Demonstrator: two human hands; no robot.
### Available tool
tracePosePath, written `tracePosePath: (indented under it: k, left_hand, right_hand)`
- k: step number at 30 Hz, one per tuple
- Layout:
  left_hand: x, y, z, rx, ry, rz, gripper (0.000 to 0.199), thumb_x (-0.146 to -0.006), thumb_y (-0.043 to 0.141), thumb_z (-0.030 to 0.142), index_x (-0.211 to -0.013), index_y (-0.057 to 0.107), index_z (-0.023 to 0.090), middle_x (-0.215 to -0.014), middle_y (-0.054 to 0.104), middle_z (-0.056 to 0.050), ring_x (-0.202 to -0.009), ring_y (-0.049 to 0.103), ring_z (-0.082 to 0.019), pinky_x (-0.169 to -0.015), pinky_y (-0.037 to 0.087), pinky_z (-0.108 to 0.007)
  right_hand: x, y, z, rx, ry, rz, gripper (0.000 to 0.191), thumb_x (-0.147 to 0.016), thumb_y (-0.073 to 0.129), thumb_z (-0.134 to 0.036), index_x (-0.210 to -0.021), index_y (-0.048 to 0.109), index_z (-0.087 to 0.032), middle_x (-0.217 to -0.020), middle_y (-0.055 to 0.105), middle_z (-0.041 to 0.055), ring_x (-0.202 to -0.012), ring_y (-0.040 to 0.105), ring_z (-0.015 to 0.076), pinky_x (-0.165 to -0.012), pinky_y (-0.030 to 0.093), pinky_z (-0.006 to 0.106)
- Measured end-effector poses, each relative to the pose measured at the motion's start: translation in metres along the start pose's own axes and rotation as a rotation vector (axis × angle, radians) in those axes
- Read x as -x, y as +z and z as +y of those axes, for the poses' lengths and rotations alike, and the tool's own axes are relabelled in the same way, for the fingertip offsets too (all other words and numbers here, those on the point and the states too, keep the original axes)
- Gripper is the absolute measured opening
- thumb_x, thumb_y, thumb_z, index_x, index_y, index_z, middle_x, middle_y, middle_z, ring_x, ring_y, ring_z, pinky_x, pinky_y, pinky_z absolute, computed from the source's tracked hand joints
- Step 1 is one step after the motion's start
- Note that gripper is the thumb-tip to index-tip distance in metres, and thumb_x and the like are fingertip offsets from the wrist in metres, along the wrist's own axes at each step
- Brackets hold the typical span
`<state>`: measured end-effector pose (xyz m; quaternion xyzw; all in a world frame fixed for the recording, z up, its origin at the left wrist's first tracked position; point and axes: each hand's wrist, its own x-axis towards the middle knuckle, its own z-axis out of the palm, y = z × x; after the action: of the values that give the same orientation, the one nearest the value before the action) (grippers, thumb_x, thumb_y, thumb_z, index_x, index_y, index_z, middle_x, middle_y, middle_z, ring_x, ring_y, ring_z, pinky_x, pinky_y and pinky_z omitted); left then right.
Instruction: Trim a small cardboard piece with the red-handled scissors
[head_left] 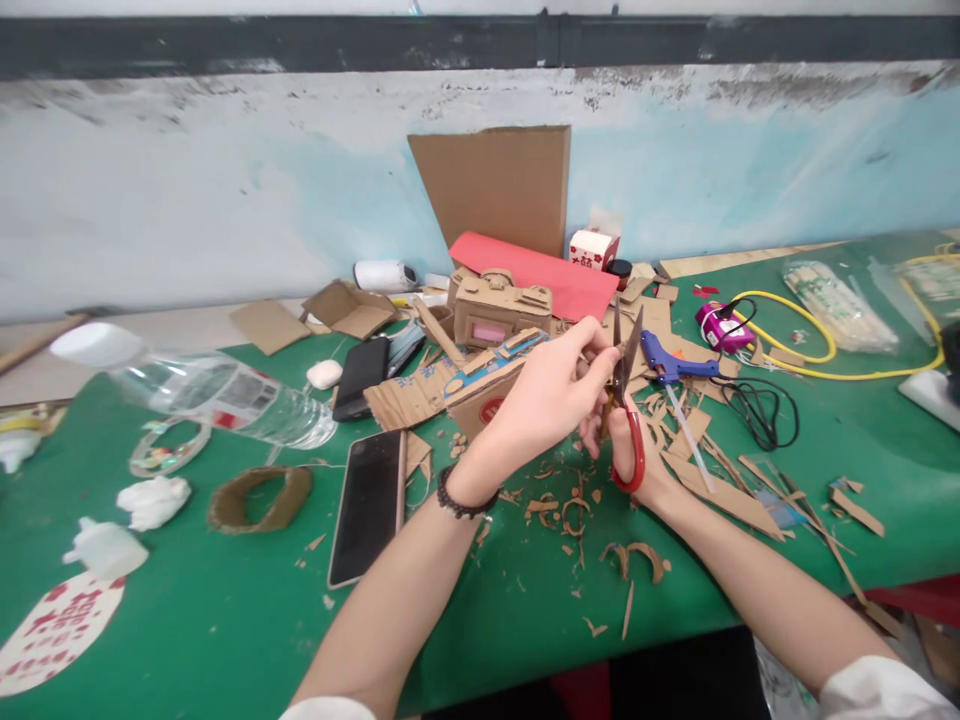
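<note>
My right hand (630,450) is closed on red-handled scissors (636,455), whose blades point up and stand apart. Close against the blades, my left hand (562,375) pinches something small, mostly hidden by its fingers. Behind my hands is a cardboard camera model (501,308) with a pink panel. A cardboard piece with blue print (495,365) lies partly under my left hand. Cut cardboard rings and scraps (576,515) are scattered below my hands on the green table (525,630).
A blue glue gun (675,362), yellow cable (885,375) and purple device (724,328) lie to the right. On the left are a phone (367,505), a plastic bottle (225,395) and a cardboard ring (260,500). A cardboard sheet (499,185) leans on the wall.
</note>
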<state>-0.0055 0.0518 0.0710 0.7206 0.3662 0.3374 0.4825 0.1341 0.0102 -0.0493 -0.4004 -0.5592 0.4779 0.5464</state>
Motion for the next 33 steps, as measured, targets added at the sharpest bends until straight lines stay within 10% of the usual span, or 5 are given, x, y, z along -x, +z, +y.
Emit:
tracePosePath:
  k: [11,20,33]
  left_hand:
    - [0.001,-0.018,0.002,-0.148,0.085,-0.009,0.019,-0.107,0.051,0.036,-0.094,0.054,0.022,-0.079,0.065,0.000,-0.070,0.069,-0.017,-0.067,0.052,-0.029]
    - [0.014,-0.053,0.017,-0.468,0.070,-0.035,0.023,-0.104,0.056,0.036,-0.094,0.067,0.019,-0.076,0.067,0.001,-0.067,0.054,-0.014,-0.063,0.039,-0.027]
    - [0.005,-0.021,0.008,-0.311,0.119,0.030,0.018,-0.107,0.051,0.030,-0.092,0.057,0.021,-0.075,0.066,0.001,-0.068,0.062,-0.016,-0.067,0.045,-0.027]
  right_hand:
    - [0.008,-0.003,0.003,0.041,0.104,-0.011,0.049,-0.101,0.052,-0.074,-0.097,0.049,-0.025,-0.056,0.051,-0.0074,-0.035,0.038,0.0090,-0.033,0.026,0.022]
    - [0.002,-0.016,0.005,0.095,0.070,-0.188,0.053,-0.097,0.057,-0.076,-0.108,0.054,-0.024,-0.081,0.062,-0.0001,-0.054,0.048,0.0104,-0.048,0.040,0.024]
    - [0.005,0.000,0.011,-0.101,-0.016,-0.100,0.052,-0.100,0.052,-0.077,-0.101,0.051,-0.025,-0.068,0.054,-0.0044,-0.043,0.041,0.0093,-0.039,0.032,0.024]
